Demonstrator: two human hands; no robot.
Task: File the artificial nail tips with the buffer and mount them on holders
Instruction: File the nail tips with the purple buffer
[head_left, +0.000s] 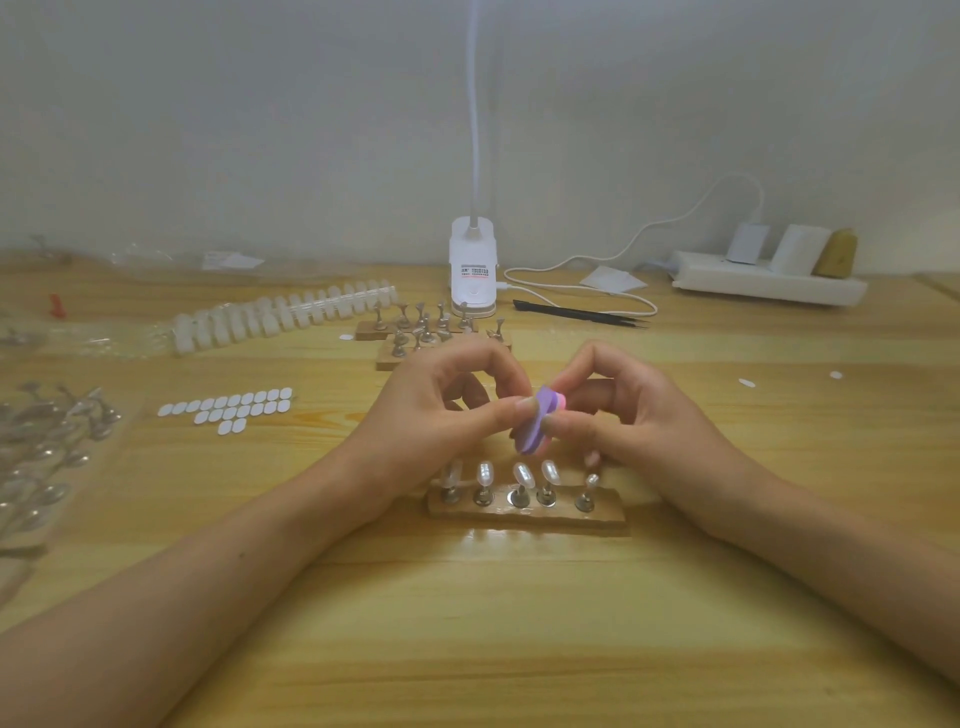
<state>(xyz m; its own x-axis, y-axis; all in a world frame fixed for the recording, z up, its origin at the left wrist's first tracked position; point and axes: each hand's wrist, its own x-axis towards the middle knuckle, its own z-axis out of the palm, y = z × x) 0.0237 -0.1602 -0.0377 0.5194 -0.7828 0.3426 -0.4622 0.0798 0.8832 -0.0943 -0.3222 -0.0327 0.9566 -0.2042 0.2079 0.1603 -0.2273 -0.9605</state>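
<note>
- Buffer (535, 426), purple and pink, was held at frame centre, above the wooden holder base (524, 512).
- Right hand (628, 415) gripped the buffer, its thumb pressed on the purple face.
- Left hand (441, 405) pinched at the buffer's left edge with thumb and forefinger; whether a tip sat between them could not be told.
- Four mounted nail tips (522, 475) stood on the base.
- A strip of unused tips (285, 314) lay at upper left, with white adhesive pads (228, 410) below it.
</note>
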